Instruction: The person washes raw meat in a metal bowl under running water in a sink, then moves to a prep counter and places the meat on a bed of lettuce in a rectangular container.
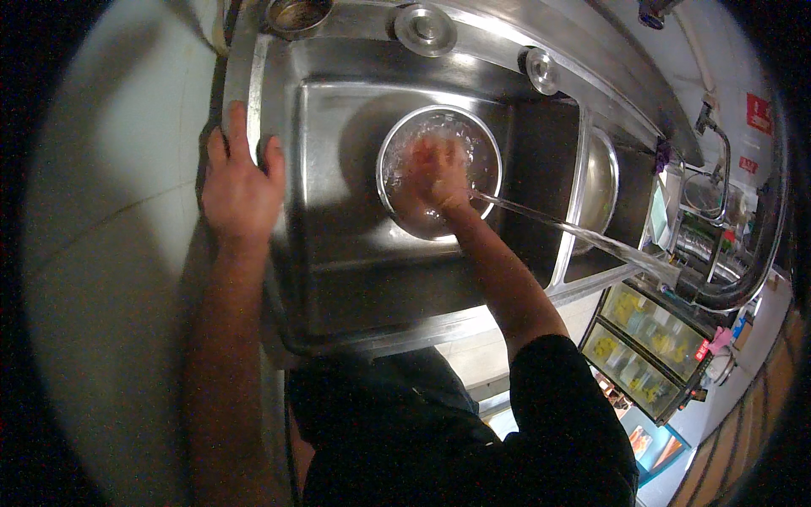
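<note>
In a deep stainless steel sink basin [399, 288] stands a round metal bowl [381, 184] filled with water. My right hand [443, 171] is down in the bowl, blurred by the moving water; whether it holds anything there is hidden. A stream of water [557, 222] runs from a faucet [728, 298] on the right and lands by my right wrist. My left hand [244, 190] rests with spread fingers on the sink's left metal rim [253, 101], near the wall.
Past the divider [573, 196], a second basin holds another metal bowl [599, 184]. Two round metal lids [426, 30] [543, 71] and a round container [298, 12] sit on the back ledge. A tiled wall [127, 209] borders the left side. A glass-fronted cabinet [652, 348] stands at the lower right.
</note>
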Demonstrator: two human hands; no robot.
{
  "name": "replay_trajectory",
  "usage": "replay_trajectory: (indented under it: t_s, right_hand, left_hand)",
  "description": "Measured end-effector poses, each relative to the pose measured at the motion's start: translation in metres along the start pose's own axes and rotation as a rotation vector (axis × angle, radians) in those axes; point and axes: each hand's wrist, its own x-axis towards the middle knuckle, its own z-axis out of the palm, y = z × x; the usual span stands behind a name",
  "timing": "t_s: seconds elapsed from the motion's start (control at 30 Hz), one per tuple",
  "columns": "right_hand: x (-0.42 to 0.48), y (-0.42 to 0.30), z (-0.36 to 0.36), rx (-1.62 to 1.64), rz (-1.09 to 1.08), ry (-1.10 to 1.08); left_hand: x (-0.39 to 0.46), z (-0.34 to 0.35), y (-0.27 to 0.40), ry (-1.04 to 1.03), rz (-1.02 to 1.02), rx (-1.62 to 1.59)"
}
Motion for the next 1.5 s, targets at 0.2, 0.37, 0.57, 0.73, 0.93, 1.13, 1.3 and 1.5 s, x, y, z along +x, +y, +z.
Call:
replay_trajectory:
  t_s: [0.2,0.37,0.57,0.73,0.93,1.13,1.3,1.5]
  right_hand:
    - [-0.002,0.010,0.029,0.163,0.173,-0.285]
    - [0.016,0.012,0.035,0.336,0.472,-0.530]
    - [0.018,-0.004,-0.004,0.611,0.423,-0.324]
    - [0.015,0.031,-0.001,0.750,0.334,-0.436]
    - [0.011,-0.011,-0.022,-0.113,0.228,-0.082]
    - [0.009,0.010,0.040,0.129,0.402,-0.375]
    - [0.003,0.051,0.066,0.053,0.441,-0.306]
    - [0.020,0.013,-0.003,0.249,0.320,-0.421]
  left_hand:
    - [0.002,0.005,0.001,-0.009,0.007,0.007]
    - [0.001,0.004,-0.002,-0.004,0.005,0.027]
    - [0.001,0.001,-0.003,-0.028,-0.003,-0.018]
    - [0.003,0.004,0.003,-0.020,0.025,-0.032]
    - [0.003,-0.002,0.002,-0.035,0.001,0.006]
    - [0.001,0.003,-0.002,-0.014,0.021,-0.021]
    - [0.004,0.001,0.007,-0.030,0.002,-0.027]
    - [-0.002,0.004,-0.006,0.024,0.007,0.019]
